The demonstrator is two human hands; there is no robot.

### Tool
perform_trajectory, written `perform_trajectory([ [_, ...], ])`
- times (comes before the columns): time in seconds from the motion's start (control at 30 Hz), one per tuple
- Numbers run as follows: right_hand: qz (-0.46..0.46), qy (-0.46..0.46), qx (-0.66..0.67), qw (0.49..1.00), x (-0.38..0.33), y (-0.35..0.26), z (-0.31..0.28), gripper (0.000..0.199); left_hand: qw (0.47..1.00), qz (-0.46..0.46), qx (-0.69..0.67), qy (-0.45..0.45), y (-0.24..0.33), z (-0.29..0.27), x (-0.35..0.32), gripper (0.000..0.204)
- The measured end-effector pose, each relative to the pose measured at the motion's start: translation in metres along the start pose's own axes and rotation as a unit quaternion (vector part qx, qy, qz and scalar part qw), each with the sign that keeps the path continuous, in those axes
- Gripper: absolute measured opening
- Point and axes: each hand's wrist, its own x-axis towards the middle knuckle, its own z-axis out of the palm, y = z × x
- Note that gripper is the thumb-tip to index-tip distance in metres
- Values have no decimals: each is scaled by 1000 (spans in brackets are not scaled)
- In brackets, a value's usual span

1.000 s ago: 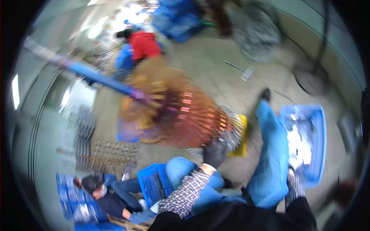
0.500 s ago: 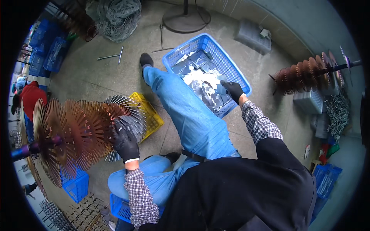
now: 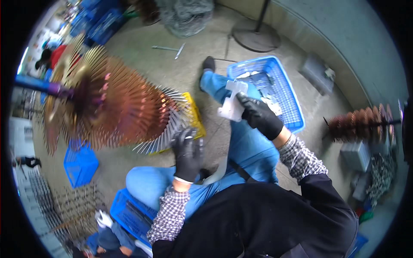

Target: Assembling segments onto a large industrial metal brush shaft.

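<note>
My right hand (image 3: pixel 260 116), in a black glove, pinches a thin pale metal plate (image 3: pixel 233 103) with a notched outline. It is held up over my leg, just left of the blue crate (image 3: pixel 297 103), where more flat plates (image 3: pixel 271 105) lie in a loose pile. My left hand (image 3: pixel 187 152), also black-gloved and a little blurred, has its fingers extended with nothing visible in them. Beside it is the near right end of a large rack (image 3: pixel 124 103) of copper-brown radial fins on a shaft. Silver plates (image 3: pixel 176 114) fan out around that end.
A yellow crate (image 3: pixel 195 114) sits behind the rack's end. Blue crates (image 3: pixel 79 165) stand at left. On the right is a smaller finned rack (image 3: pixel 359 124). A T-shaped tool (image 3: pixel 170 48) and a round stand base (image 3: pixel 257 36) are on the floor. Another person's gloved hand (image 3: pixel 103 219) shows lower left.
My right hand has come out of the blue crate with a plate, moving left. My left hand has drawn back from the rack's fins. The whole view has turned.
</note>
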Motion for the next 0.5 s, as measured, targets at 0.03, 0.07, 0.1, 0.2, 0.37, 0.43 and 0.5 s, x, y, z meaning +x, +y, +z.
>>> perform_trajectory([
  [0.03, -91, 23, -38, 995, 3, 15, 31, 41, 991, -47, -125, -8, 8, 7, -2, 35],
  [0.07, -182, 45, -72, 980, 5, 19, 59, 43, 965, -94, -247, -10, 11, 10, -7, 33],
  [0.1, 67, -5, 118, 991, 6, 4, 83, 45, 967, -105, -233, 1, 8, 9, -14, 33],
  [0.2, 172, -71, 260, 947, -5, 9, 123, 47, 858, -336, -389, 19, -2, 8, -29, 27],
  [0.37, -121, 14, -90, 988, 20, -7, 102, 42, 982, -170, -48, -64, -24, -40, -26, 21],
  [0.43, -162, 50, -198, 965, 28, -8, 93, 40, 989, -74, 87, -97, -18, -51, -13, 20],
  [0.5, -191, -130, -245, 942, 33, -5, 90, 39, 979, 29, 121, -162, -10, -54, 11, 20],
])
